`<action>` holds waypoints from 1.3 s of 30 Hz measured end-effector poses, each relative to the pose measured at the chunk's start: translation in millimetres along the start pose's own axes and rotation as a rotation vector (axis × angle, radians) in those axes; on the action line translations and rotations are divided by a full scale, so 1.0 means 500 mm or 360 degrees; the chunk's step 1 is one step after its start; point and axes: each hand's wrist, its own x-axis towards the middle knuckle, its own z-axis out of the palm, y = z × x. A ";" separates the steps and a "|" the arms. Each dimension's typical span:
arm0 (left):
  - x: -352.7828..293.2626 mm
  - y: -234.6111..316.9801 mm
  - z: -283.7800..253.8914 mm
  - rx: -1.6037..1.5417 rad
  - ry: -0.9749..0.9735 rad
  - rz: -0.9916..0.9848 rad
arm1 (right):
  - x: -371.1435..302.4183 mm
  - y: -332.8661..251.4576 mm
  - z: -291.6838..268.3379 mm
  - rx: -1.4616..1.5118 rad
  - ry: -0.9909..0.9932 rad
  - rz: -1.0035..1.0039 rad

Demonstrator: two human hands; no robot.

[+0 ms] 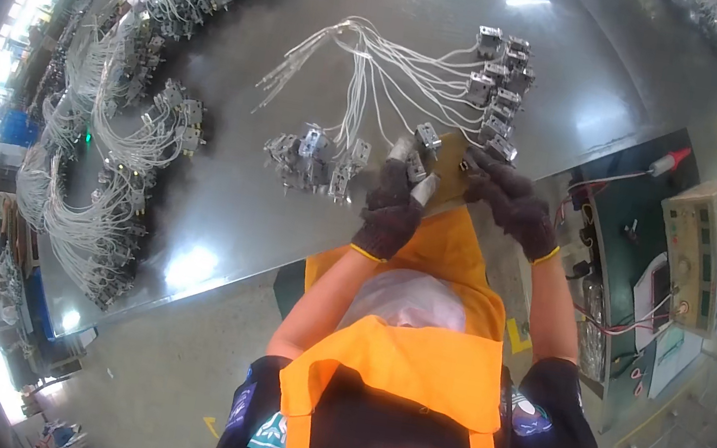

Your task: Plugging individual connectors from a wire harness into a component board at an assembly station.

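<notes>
My left hand (394, 206), in a dark glove with white-covered fingertips, grips a small metal block with white wires (415, 167). A similar metal block (428, 137) lies just beyond its fingers. My right hand (512, 200), also gloved, has its fingers closed together at the right edge of a brown plate (451, 171); what they hold, if anything, is too small to name. Beyond my hands, a bundle of white wires (364, 42) fans out to a stack of metal blocks (501, 92). More metal blocks (312, 160) are clustered left of my left hand.
Large heaps of wired blocks (107, 156) cover the left of the grey metal table (230, 147). To the right stands a beige instrument box (691, 253) on a dark green surface, with red and white leads, a red-tipped probe (668, 162) and scissors (638, 379) close by.
</notes>
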 end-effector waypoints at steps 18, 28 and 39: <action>0.044 -0.024 0.002 -0.0075 -0.0292 0.0109 | 0.056 -0.071 0.099 -0.1588 -0.0163 -0.0421; 0.045 -0.021 0.003 -0.0056 -0.0431 -0.0022 | 0.060 -0.058 0.101 -0.1705 -0.0099 -0.0536; 0.076 -0.020 -0.165 0.0992 -0.0464 0.0472 | 0.013 -0.040 0.166 -0.0043 -0.0514 0.0318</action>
